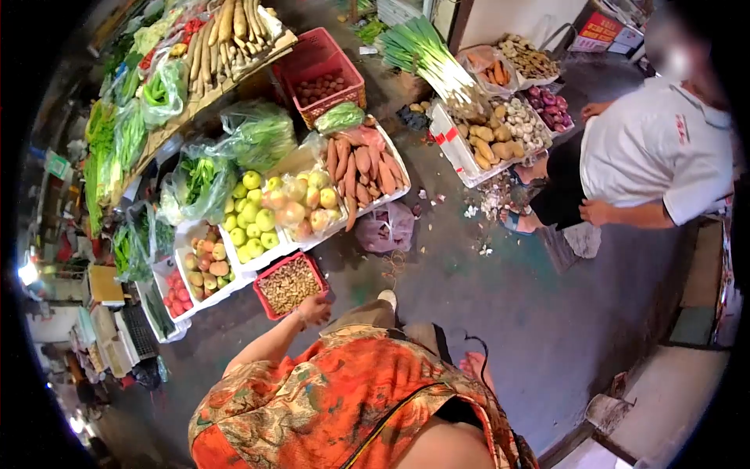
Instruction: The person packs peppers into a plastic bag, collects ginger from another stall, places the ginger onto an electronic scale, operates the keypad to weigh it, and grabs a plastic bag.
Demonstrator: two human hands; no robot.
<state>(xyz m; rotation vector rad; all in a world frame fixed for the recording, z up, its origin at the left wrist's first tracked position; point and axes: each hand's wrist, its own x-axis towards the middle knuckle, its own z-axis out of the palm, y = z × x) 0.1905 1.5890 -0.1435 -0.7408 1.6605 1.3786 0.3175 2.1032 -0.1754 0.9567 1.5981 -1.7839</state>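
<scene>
My left hand (314,310) hangs just beside the lower right corner of a red basket (271,312) of peanuts, its fingers loosely apart and nothing visible in them. Part of my right hand (474,364) shows beside my patterned shirt, near a thin black cord (486,361); its fingers are mostly hidden, so its hold is unclear. Behind the basket stand white boxes of green apples (251,219), bagged fruit (301,202) and sweet potatoes (362,168). A pinkish plastic bag (384,227) lies on the floor beside them.
Another person (652,152) in a white shirt stands at the right, near crates of potatoes (491,143), garlic (525,123) and onions (548,109). Scraps (494,205) litter the floor. Leafy vegetables and a red crate (324,66) are at the upper left.
</scene>
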